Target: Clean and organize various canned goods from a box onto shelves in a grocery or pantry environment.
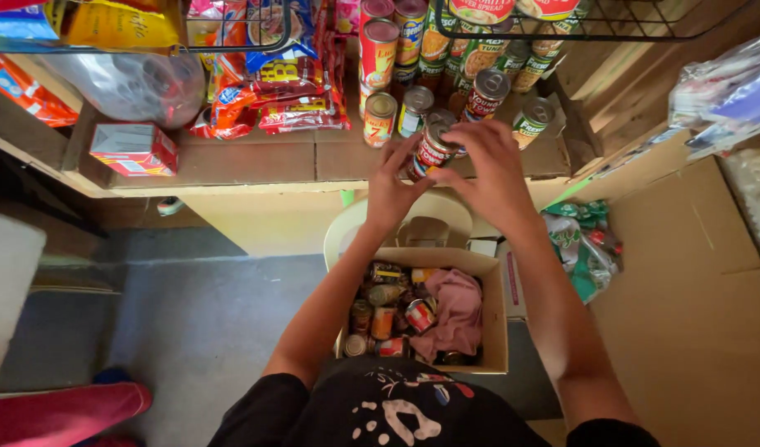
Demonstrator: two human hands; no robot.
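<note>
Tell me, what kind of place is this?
Probably a small shop or pantry. Rows of tin cans and snack packets fill a wooden shelf, and both hands hold a can above a cardboard box of more cans.

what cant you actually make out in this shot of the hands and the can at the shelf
- Head view: the can is partly covered by the left hand and right hand, so its far side is hidden.
- Head view: the pink cloth hides whatever lies under it in the cardboard box.
- Head view: the top edge cuts off the wire basket.
- Head view: the red thing at bottom left is cut off; its kind is unclear.
</note>
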